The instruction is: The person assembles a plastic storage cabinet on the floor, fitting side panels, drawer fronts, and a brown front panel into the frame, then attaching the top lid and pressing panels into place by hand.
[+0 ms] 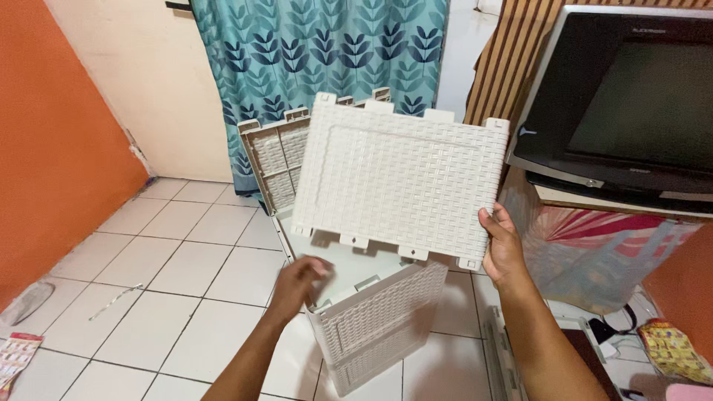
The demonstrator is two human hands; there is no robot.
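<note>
The white woven-pattern plastic panel (pixel 397 178) is held tilted above the half-built white basket (pixel 379 327) on the tiled floor (pixel 148 275). It looks light, stiff, best gripped by its edges (tabs may snap). The right hand (pixel 503 249), at 4 o'clock, pinches its corner; left hand (pixel 297 282) fingers curl on the basket's rim.

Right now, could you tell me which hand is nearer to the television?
Right. The right hand grips the white woven panel just below the television; the left hand is farther away.
</note>
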